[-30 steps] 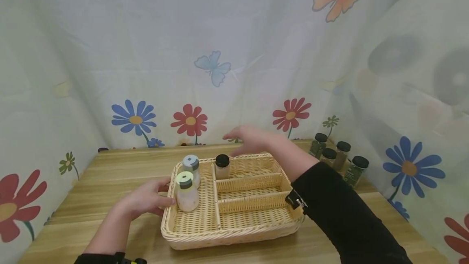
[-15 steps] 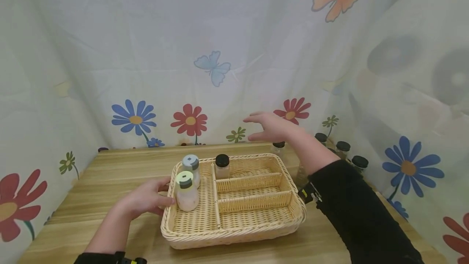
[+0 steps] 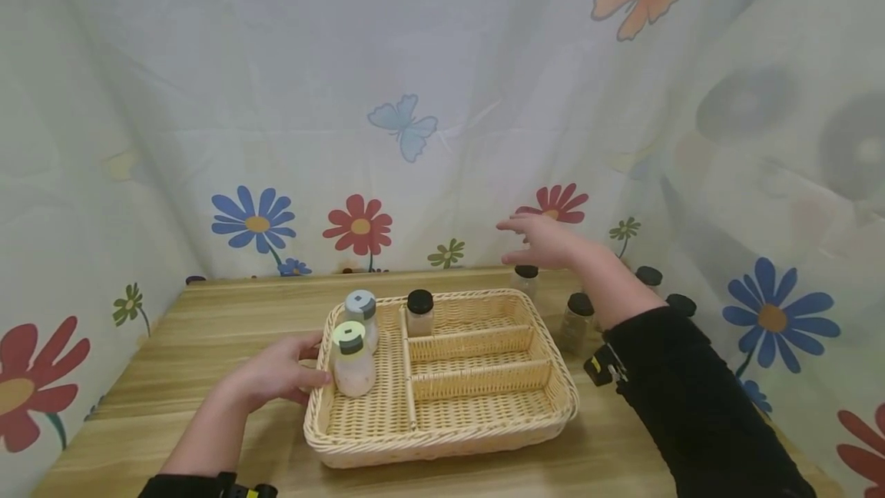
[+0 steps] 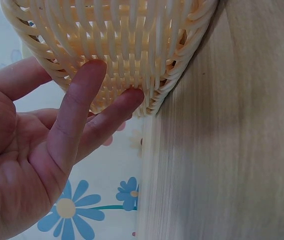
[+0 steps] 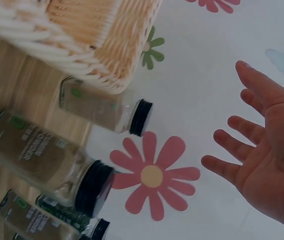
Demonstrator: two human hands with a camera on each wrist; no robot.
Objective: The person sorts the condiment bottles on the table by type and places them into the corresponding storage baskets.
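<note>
- Right hand (image 3: 546, 240) has shifted rightward, from over the tray's back edge a second ago to past its back right corner; my left hand (image 3: 280, 371) and the wicker tray (image 3: 442, 446) look unmoved.
- Right fingers: loosely parted, holding nothing, raised by the back spice jar (image 3: 526, 285), not touching it.
- Left: thumb at the rim, fingertips against the outer wicker wall at the tray's left end, none wrapped round it.
- Back jar stands just beyond the tray's back right corner; side spice jar (image 3: 576, 325) stands beside the tray's right wall. Both black-capped, clear-walled, brown contents; label wording unclear to me.
- Inside tray: yellow-lidded bottle (image 3: 354, 375) and grey-lidded bottle (image 3: 371, 333) in left compartment, small black-capped jar (image 3: 419, 323) in back compartment's left corner.
- Jars, my guess: glass, stiff, light enough for one hand, slick on flat sides, breakable if dropped. Best hold: thumb and fingers on opposite sides just below the cap.
- Tray, likely: light, slightly springy, slides if bumped; brace at the rim.
</note>
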